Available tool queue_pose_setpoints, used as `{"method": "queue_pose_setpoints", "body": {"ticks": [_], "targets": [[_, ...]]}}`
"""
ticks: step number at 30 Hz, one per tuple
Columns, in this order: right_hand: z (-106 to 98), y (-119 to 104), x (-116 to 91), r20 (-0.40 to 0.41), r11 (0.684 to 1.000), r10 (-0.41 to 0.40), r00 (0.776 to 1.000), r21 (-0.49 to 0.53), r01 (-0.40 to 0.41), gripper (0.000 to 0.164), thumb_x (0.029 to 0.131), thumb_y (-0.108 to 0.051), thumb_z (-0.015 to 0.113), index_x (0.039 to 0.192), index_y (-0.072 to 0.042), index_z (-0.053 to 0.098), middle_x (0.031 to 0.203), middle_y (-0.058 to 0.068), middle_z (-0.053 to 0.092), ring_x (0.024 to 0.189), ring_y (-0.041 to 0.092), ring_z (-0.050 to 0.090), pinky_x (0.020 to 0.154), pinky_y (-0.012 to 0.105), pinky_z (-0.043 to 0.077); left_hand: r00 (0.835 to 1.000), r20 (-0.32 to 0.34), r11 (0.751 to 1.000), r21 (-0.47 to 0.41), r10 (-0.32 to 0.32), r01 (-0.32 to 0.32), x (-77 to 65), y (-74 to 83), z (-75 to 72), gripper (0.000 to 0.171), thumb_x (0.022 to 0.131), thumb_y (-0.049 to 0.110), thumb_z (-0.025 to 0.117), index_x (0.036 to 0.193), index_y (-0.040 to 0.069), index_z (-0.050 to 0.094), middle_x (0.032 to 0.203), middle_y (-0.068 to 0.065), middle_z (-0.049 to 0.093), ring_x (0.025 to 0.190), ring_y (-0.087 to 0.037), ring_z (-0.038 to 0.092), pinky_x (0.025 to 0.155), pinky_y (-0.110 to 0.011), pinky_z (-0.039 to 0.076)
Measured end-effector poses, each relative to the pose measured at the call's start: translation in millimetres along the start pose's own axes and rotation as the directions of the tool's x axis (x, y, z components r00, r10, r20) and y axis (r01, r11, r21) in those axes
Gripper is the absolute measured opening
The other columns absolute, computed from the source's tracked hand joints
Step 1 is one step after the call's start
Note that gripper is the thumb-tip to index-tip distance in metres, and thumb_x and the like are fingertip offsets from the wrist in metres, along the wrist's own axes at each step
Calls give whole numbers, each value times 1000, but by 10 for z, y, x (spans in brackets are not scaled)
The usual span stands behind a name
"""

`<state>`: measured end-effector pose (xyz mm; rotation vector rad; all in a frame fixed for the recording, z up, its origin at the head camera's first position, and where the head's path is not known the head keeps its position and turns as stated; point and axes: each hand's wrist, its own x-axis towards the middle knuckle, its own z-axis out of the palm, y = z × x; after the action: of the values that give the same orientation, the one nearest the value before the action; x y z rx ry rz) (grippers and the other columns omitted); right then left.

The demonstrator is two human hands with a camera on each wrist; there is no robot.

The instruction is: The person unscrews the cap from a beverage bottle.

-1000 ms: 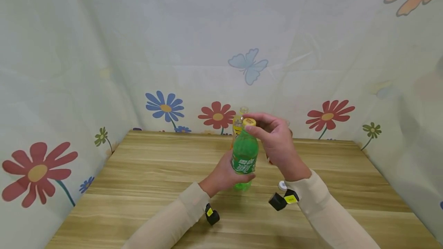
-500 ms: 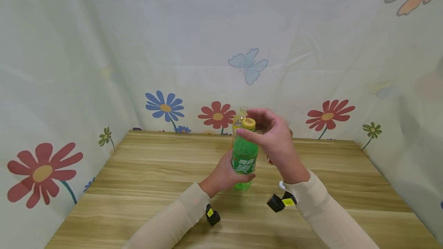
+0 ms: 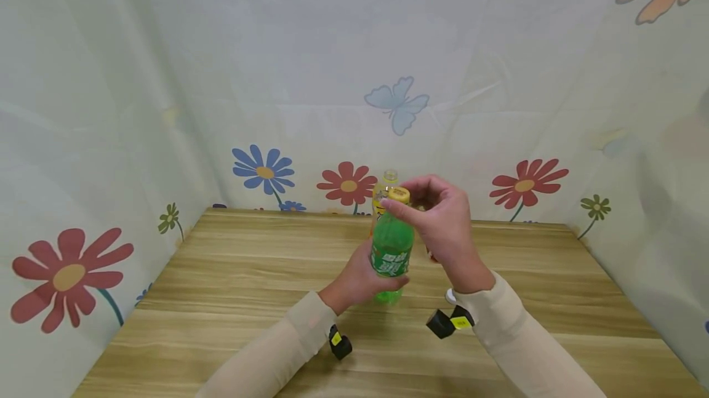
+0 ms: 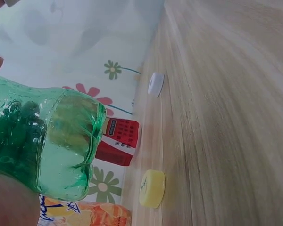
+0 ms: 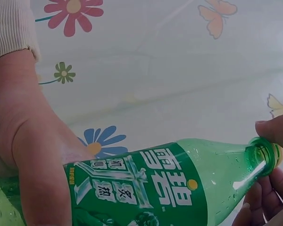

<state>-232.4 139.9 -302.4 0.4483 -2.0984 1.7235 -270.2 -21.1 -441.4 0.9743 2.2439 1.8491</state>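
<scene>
My left hand [image 3: 360,278] grips the middle of a green plastic bottle [image 3: 392,238] with a green label, held a little above the wooden table. At its top, my right hand [image 3: 443,219] pinches a yellow cap [image 3: 399,192] between thumb and fingers. In the right wrist view the cap [image 5: 276,155] sits at the mouth of the bottle, with the thumb on one side and curled fingers on the other. The left wrist view shows the bottle's clear green base [image 4: 68,146] off the table.
Behind the green bottle stands an uncapped bottle [image 3: 390,175] with an orange-and-yellow label. A container with a red label [image 4: 118,141] stands further right. A white cap [image 4: 156,84] and another yellow cap [image 4: 152,188] lie on the table [image 3: 249,275].
My right fingers loosened from the yellow cap half a second ago and now pinch it again. The left hand and the bottle have stayed in place.
</scene>
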Motion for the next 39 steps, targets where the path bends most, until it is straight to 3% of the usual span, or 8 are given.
{"method": "queue_pose_setpoints", "body": {"ticks": [12, 23, 30, 33, 39], "targets": [[-19, 25, -14, 75, 996, 23, 997, 85, -29, 35, 88, -27, 83, 117, -10, 76, 106, 3, 74, 95, 22, 68, 77, 25, 61, 1000, 10, 1000, -14, 19, -19, -8, 6, 10, 62, 86, 15, 82, 137, 27, 48, 126, 2, 64, 113, -12, 63, 103, -31, 53], [-36, 17, -26, 121, 985, 11, 993, 172, -32, 32, 93, -19, 77, 123, -9, 73, 102, 1, 72, 92, 17, 66, 77, 23, 60, 1000, 13, 1000, -19, 15, -15, -5, 0, 20, 63, 86, 17, 82, 138, 29, 47, 127, 2, 63, 114, -13, 63, 104, -31, 52], [-49, 8, -21, 124, 996, -5, 992, 94, -6, 63, 88, -17, 81, 146, -19, 55, 132, 2, 63, 114, 21, 62, 91, 22, 54, 1000, 9, 1000, -14, 3, -3, -17, 29, 27, 65, 86, 17, 82, 139, 29, 46, 128, 2, 63, 115, -13, 63, 103, -32, 52], [-40, -2, -23, 89, 999, 0, 996, 37, -3, 62, 84, -22, 85, 139, -18, 57, 127, 3, 62, 112, 23, 59, 88, 24, 53, 1000, 5, 1000, -7, 5, -5, -20, 28, 30, 64, 86, 18, 82, 139, 28, 47, 128, 3, 63, 115, -13, 63, 103, -31, 52], [-16, -19, -38, -10, 998, -4, 1000, -62, 3, 42, 79, -33, 90, 106, -10, 66, 98, 3, 65, 91, 26, 60, 75, 25, 53, 1000, 11, 1000, -4, 21, -21, -24, 8, 31, 63, 86, 17, 83, 137, 29, 48, 127, 4, 63, 114, -13, 63, 104, -31, 52]]}}
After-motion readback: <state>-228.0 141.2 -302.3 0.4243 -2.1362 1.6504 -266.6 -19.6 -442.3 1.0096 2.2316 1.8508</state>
